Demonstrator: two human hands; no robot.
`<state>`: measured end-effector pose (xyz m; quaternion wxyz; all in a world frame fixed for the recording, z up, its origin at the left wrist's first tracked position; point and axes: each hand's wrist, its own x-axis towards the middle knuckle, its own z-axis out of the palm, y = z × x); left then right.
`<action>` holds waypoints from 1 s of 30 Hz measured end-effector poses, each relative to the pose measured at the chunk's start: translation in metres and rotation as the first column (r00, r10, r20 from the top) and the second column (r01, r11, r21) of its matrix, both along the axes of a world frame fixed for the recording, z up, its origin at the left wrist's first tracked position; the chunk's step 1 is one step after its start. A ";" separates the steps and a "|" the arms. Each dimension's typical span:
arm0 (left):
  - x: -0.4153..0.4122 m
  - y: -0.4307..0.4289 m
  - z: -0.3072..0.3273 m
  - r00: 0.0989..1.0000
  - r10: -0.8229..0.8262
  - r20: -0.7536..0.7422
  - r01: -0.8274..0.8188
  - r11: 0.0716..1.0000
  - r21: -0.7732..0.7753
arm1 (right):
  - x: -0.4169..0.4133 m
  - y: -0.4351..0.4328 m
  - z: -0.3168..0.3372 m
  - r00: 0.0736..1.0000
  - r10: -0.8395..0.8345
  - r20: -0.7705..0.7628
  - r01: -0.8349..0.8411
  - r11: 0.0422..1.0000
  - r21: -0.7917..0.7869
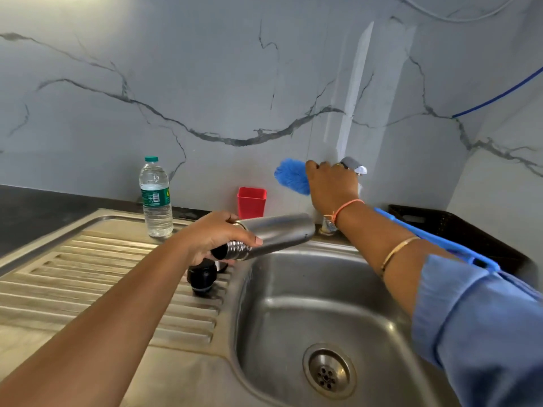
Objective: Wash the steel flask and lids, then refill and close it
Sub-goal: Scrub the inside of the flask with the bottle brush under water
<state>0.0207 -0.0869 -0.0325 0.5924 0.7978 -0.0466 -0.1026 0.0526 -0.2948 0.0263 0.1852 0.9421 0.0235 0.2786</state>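
My left hand (pixel 217 233) grips the steel flask (pixel 279 230) near its threaded neck and holds it level over the sink's left rim, open mouth pointing back at me. A black lid (pixel 202 276) stands on the drainboard just below that hand, and a second, steel-coloured lid (pixel 222 266) shows only partly behind it. My right hand (pixel 330 183) reaches to the back wall, fingers curled over the grey tap handle (pixel 352 164). No water runs.
A blue bottle brush (pixel 291 176) lies slanted behind my right arm, its handle over a black basket (pixel 458 230). A plastic water bottle (pixel 155 198) and a red cup (pixel 251 201) stand at the back. The steel sink basin (pixel 293 318) is dry-looking with a drain (pixel 329 374).
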 end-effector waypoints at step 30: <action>0.043 0.000 -0.016 0.991 -0.001 -0.134 -0.022 0.984 -0.174 | 0.143 0.058 -0.016 0.996 0.077 0.038 -0.045 0.844 -0.535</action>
